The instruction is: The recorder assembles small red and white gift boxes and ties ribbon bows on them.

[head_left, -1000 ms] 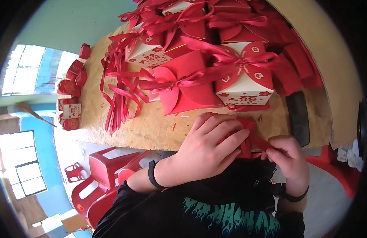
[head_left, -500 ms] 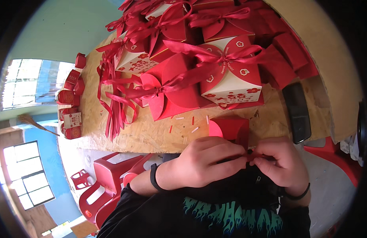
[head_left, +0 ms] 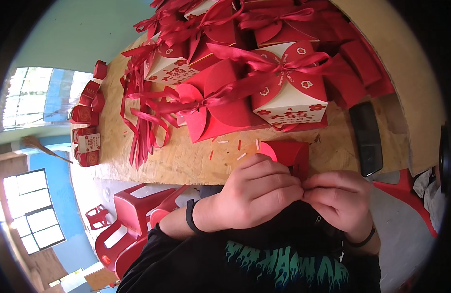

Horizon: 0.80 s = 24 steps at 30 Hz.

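At the far left, small red boxes [head_left: 87,128] sit in a row along the left edge of a pale wooden bench [head_left: 186,163]. Just to their right, loose red ribbons [head_left: 142,132] trail down toward the near edge. Red plastic stools [head_left: 132,219] stand below that edge, on the floor. A crowd of red and white gift boxes tied with bows [head_left: 284,88] fills the middle and back of the bench, leaving only a narrow bare strip along the near edge, dotted with small paper scraps [head_left: 235,149].

In that strip, touching the near edge, stands a flat red folded box [head_left: 289,154]. Its long axis runs left to right, and a rounded flap points left.

The left hand [head_left: 254,195], with a black wristband, is curled just below the box, its fingers closed together. The right hand [head_left: 340,200] meets it fingertip to fingertip, pinching shut. What they hold cannot be told; it is hidden between them.

Farther right, a dark phone [head_left: 367,136] lies lengthwise, pointing away, near the right edge.
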Tool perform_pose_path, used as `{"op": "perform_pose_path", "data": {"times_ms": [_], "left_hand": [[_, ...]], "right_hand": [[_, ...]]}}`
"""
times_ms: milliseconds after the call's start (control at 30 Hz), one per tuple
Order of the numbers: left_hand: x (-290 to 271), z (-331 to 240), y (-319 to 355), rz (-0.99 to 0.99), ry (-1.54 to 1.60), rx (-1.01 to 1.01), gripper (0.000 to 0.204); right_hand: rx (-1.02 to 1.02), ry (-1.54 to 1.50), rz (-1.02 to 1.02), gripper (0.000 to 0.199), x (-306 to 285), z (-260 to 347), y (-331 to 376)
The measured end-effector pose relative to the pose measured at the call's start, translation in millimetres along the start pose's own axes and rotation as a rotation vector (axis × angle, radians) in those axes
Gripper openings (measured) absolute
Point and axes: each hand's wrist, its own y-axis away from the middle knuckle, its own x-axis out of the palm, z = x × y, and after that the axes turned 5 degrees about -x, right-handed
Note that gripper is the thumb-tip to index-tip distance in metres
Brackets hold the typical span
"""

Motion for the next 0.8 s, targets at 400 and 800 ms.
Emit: {"op": "perform_pose_path", "data": {"times_ms": [400, 800], "left_hand": [[-2.1, -1.5, -0.9, 0.056, -0.125, -0.266, 0.052], [5.5, 1.0, -2.5, 0.044, -0.151, -0.222, 0.050]], "right_hand": [[0.479, -0.215, -0.119, 0.018, 2.5, -11.6, 12.0], [0.781, -0.532, -0.190, 0.018, 0.1, -15.4, 9.3]]}}
